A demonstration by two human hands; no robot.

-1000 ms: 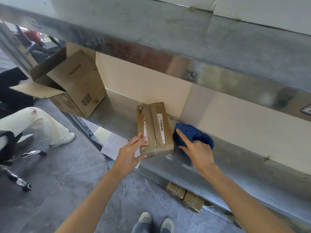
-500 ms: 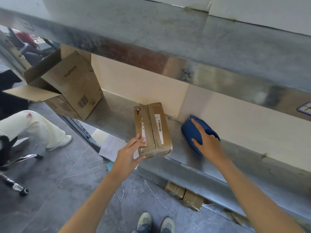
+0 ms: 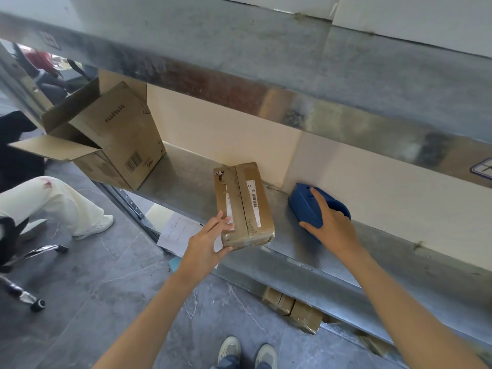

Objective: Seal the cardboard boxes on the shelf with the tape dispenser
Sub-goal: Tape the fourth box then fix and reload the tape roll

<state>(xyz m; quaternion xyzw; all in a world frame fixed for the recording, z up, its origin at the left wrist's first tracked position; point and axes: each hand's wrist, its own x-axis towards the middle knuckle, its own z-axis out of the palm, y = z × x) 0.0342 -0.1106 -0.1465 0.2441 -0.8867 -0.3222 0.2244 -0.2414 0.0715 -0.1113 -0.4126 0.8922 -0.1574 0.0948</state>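
Note:
A small flat cardboard box with white labels lies on the metal shelf, its near end over the front edge. My left hand holds that near left corner, fingers on top and thumb underneath. A blue tape dispenser lies on the shelf to the right of the box, close to the back wall. My right hand grips the dispenser from above, fingers wrapped over its top. A larger cardboard box with open flaps stands at the shelf's left end.
An upper metal shelf overhangs closely above. Taped parcels lie under the shelf on the grey floor. A paper sheet hangs below the shelf edge. A seated person's leg and an office chair base are at left.
My right hand moved from the near side of the dispenser onto its top and closed round it. The left hand stayed on the small box.

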